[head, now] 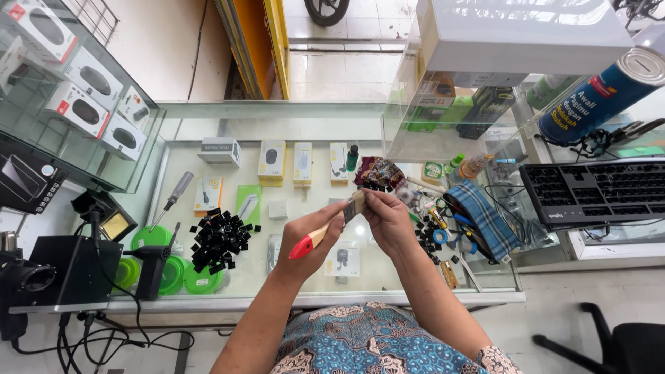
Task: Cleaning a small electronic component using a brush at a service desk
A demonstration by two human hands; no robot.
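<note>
We see the left hand (313, 239) wrapped around a paintbrush (327, 226) by its glossy red-tipped wooden handle, held above the glass counter (228, 128). The right hand (388, 218) pinches the pale bristles, perhaps covering something small. A heap of black plastic keycaps (220, 239) lies left; 4 white-and-yellow boxes (272, 161) sit under glass, a blue can (601, 93) cut off at the right.
</note>
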